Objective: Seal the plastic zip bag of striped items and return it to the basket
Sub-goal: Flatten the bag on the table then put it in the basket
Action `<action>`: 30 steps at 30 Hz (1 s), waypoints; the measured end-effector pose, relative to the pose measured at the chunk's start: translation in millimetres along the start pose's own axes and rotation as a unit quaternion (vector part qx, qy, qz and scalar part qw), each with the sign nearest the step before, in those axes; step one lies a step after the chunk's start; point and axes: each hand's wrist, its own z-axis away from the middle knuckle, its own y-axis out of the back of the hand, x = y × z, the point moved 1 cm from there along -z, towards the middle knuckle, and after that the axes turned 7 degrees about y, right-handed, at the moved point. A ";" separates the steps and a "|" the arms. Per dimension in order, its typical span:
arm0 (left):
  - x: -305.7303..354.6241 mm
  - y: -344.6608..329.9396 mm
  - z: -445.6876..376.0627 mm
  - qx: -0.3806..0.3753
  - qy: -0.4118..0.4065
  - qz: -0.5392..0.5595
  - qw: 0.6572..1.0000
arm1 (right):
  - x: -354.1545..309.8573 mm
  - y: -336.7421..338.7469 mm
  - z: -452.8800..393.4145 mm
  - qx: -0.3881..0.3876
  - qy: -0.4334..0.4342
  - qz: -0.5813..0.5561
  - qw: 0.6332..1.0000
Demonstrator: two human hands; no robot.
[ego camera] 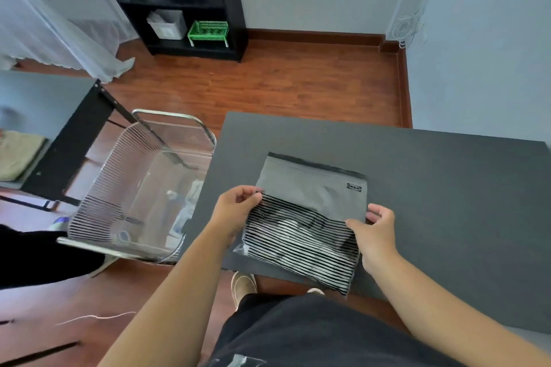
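Observation:
A plastic zip bag (310, 188) lies flat on the dark table (432, 188), its zip strip along the far edge. Black-and-white striped items (301, 244) fill its near half, which overhangs the table's front edge slightly. My left hand (235, 211) pinches the bag's left edge where the stripes begin. My right hand (377, 232) grips the bag's right edge at the same height, thumb on top. The wire basket (119, 182) stands on the floor to the left of the table, with several pale items lying in its bottom.
A black shelf unit (185, 3) with a green crate (208, 30) and white things stands at the far wall. A black frame (74, 140) is left of the basket. My shoe (243, 283) shows under the table's front edge on wooden floor.

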 end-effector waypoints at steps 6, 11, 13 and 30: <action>35.7 74.2 15.9 0.158 -0.124 -0.013 0.979 | -45.2 -65.6 12.6 -0.236 -0.158 -0.184 0.941; 53.7 160.5 31.5 0.264 -0.175 -0.049 0.947 | -83.8 -148.0 35.2 -0.387 -0.111 -0.115 0.908; 59.5 193.8 32.2 0.299 -0.185 -0.065 0.934 | -92.1 -181.6 45.5 -0.416 -0.094 -0.087 0.900; -34.8 330.6 -52.1 0.305 0.026 -0.097 0.947 | -47.1 -327.5 90.1 -0.394 -0.033 0.041 0.917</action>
